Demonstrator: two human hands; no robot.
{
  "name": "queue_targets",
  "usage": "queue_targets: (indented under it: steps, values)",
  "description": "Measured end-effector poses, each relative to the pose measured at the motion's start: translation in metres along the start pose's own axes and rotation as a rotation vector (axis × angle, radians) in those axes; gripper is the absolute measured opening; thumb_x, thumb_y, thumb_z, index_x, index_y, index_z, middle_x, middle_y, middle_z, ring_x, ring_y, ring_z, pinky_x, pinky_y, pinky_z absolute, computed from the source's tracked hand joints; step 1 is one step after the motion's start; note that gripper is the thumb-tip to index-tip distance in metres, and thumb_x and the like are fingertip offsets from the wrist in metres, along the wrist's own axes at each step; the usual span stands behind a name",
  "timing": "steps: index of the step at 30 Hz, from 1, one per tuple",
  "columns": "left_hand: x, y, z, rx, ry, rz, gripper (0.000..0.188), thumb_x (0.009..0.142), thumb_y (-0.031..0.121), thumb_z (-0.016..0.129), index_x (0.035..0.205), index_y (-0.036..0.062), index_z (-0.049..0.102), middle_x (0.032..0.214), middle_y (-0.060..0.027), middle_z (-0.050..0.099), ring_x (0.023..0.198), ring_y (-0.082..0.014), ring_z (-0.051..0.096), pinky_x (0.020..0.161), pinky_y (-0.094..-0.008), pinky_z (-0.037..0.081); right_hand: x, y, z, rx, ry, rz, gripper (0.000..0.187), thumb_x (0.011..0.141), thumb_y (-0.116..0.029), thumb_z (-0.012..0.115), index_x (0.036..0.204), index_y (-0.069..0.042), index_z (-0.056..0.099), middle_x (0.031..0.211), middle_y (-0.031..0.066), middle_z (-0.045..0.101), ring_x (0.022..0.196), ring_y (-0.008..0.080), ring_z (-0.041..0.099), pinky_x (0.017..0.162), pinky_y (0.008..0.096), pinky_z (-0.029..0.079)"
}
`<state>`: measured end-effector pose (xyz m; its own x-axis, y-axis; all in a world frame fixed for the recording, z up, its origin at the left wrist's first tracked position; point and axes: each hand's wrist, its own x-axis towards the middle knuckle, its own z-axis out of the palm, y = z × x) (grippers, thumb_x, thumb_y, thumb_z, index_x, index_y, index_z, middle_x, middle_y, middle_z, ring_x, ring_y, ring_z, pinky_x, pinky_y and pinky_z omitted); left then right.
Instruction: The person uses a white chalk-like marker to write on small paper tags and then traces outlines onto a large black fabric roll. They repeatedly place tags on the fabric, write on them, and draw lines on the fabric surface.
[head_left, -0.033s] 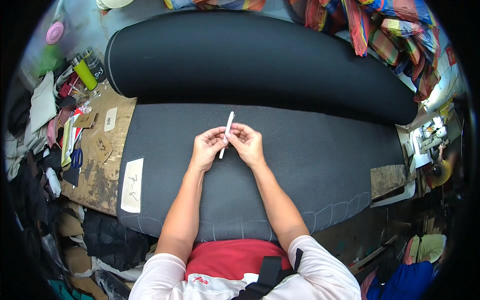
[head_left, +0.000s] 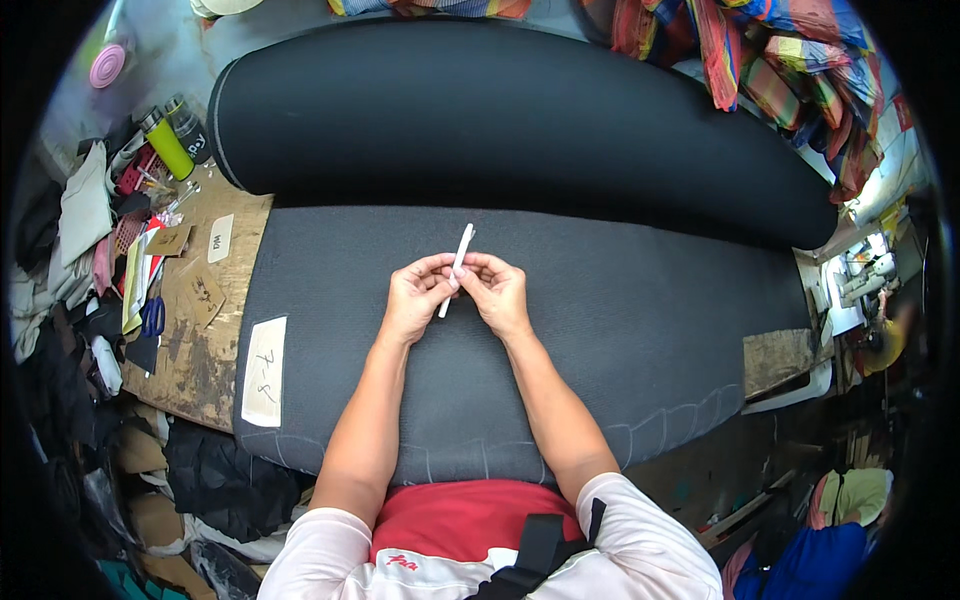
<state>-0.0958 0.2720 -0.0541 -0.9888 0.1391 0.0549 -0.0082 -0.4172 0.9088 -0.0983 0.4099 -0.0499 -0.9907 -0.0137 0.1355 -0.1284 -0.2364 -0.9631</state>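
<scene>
Between the fingertips of both hands I hold a slim white pen (head_left: 464, 244), tilted with its upper end leaning right. My left hand (head_left: 413, 297) is closed on it from the left, thumb and fingers pinched together. My right hand (head_left: 498, 293) pinches it from the other side, and the fingertips of the two hands meet around its middle. Below them lies a dark grey sheet of textured material (head_left: 600, 320) with pale chalk lines along its near edge. A white paper label (head_left: 264, 372) with handwriting rests on the sheet's left side.
Across the far side lies a large black roll (head_left: 480, 110). On the wooden table (head_left: 190, 375) at left are blue-handled scissors (head_left: 153, 317), brown card pieces (head_left: 207, 295) and a green bottle (head_left: 168, 145). Cloth heaps crowd the left; plaid bags (head_left: 790, 90) hang far right.
The pen's upper end has tipped slightly to the right. Both hands stay in nearly the same place.
</scene>
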Motion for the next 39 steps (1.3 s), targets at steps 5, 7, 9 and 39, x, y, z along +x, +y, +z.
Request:
queue_targets:
  steps: [5, 7, 9, 39]
  values:
    - [-0.002, -0.002, 0.004, 0.144, -0.01, 0.007, 0.031, 0.074, -0.008, 0.069, 0.104, -0.0019, 0.063, 0.083, -0.0031, 0.06, 0.074, -0.0074, 0.058, 0.067, -0.0204, 0.052, -0.001, 0.01, -0.015, 0.035, -0.022, -0.085, 0.02, 0.086, -0.005, 0.066, 0.102, 0.005, 0.062, 0.088, 0.0089, 0.067, 0.078, 0.0099, 0.063, 0.071, 0.0228, 0.053]
    - [-0.004, -0.002, 0.006, 0.268, -0.014, -0.015, 0.031, 0.073, -0.01, 0.069, 0.103, -0.0027, 0.062, 0.082, -0.0035, 0.06, 0.076, -0.0091, 0.059, 0.068, -0.0212, 0.054, 0.001, 0.009, -0.017, 0.108, -0.009, -0.077, 0.021, 0.086, -0.005, 0.066, 0.104, 0.004, 0.062, 0.088, 0.0084, 0.067, 0.079, 0.0093, 0.063, 0.072, 0.0222, 0.053]
    - [-0.005, -0.004, 0.01, 0.342, -0.029, -0.017, 0.038, 0.073, -0.009, 0.069, 0.109, -0.0022, 0.061, 0.081, -0.0013, 0.057, 0.072, -0.0074, 0.057, 0.064, -0.0199, 0.052, 0.003, 0.006, -0.019, 0.108, 0.054, -0.053, 0.023, 0.087, -0.007, 0.064, 0.107, 0.004, 0.061, 0.089, 0.0072, 0.066, 0.075, 0.0074, 0.061, 0.066, 0.0199, 0.05]
    - [-0.005, -0.011, 0.007, 0.289, 0.029, -0.011, 0.022, 0.082, -0.002, 0.065, 0.104, -0.0074, 0.063, 0.088, -0.01, 0.066, 0.077, -0.0131, 0.064, 0.072, -0.0237, 0.055, -0.002, 0.008, -0.01, -0.13, 0.07, -0.134, 0.005, 0.078, 0.001, 0.062, 0.079, 0.005, 0.064, 0.074, 0.0073, 0.066, 0.065, 0.008, 0.063, 0.056, 0.0209, 0.052]
